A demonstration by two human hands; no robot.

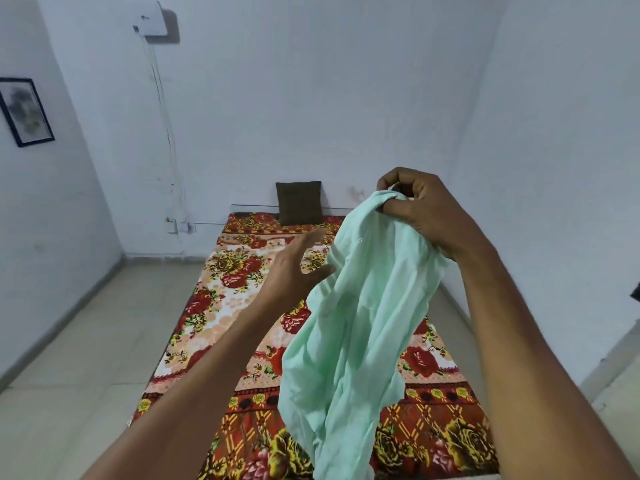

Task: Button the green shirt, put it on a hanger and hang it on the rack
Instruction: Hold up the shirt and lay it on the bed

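Note:
The pale green shirt [360, 320] hangs crumpled in the air over the bed, bunched at its top end. My right hand [420, 211] is shut on that top end, holding the shirt up at right of centre. My left hand [296, 268] is stretched out flat with fingers apart just left of the shirt, its thumb near or touching the fabric's edge. No hanger or rack is in view. I cannot tell whether the buttons are fastened.
A low bed with a red and yellow floral blanket [242, 271] lies below my arms. A dark brown cushion [299, 202] leans on the far wall. Tiled floor [86, 341] runs along the left. A framed picture [26, 110] hangs on the left wall.

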